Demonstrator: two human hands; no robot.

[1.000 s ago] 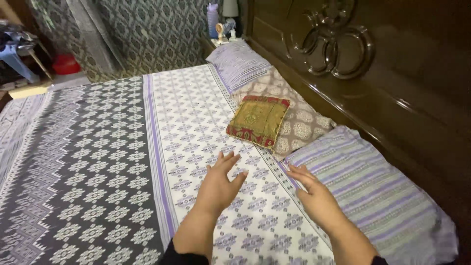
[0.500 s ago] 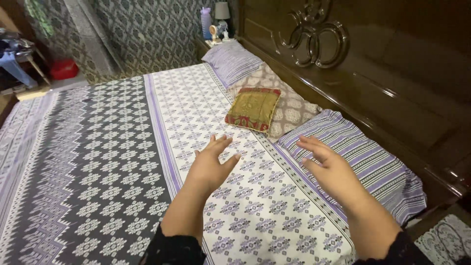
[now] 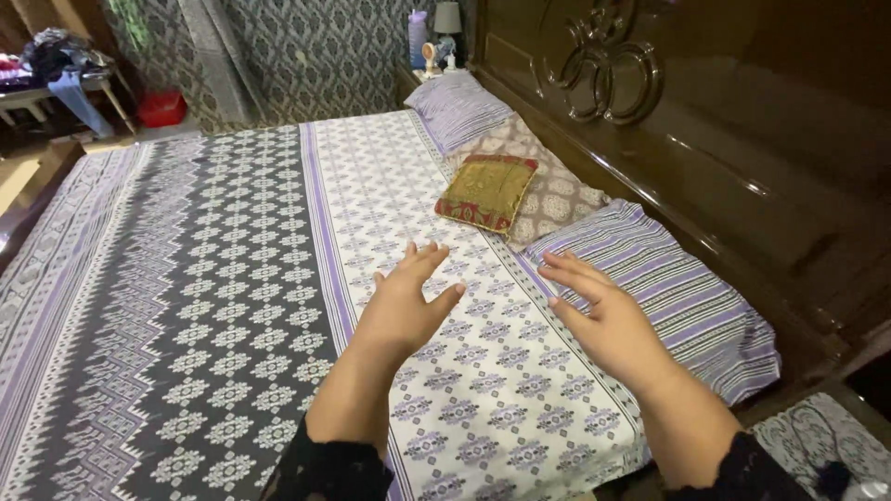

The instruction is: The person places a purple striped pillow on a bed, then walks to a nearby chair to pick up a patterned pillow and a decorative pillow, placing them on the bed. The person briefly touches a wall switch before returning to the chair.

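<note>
Nearest the camera, two forearms in black lace-edged sleeves are reaching out over a white cotton bedsheet printed with rows of purple motifs (image 3: 483,390), which is lying flat and smooth across the mattress, probably so that the pillows can sit evenly along its far right edge. The left hand (image 3: 406,303) is hovering above the sheet with its fingers spread wide and slightly raised, holding nothing; whether the palm is grazing the cloth cannot be told. The right hand (image 3: 603,320) is likewise open and empty, fingers fanned apart, poised just beside the near edge of a purple-and-white striped pillow (image 3: 687,297) that is resting against the dark carved wooden headboard (image 3: 705,121), seemingly propped there for support. The two hands are apart from each other, neither gripping anything. To the left, a dark grey patterned panel of the bedspread (image 3: 186,297) is running the length of the bed. Farther along, a small gold square cushion with red trim (image 3: 487,191) is leaning on a beige medallion-print pillow (image 3: 557,197), and beyond them a second striped pillow (image 3: 459,107) is lying near a bedside table holding a small lamp (image 3: 447,19).
</note>
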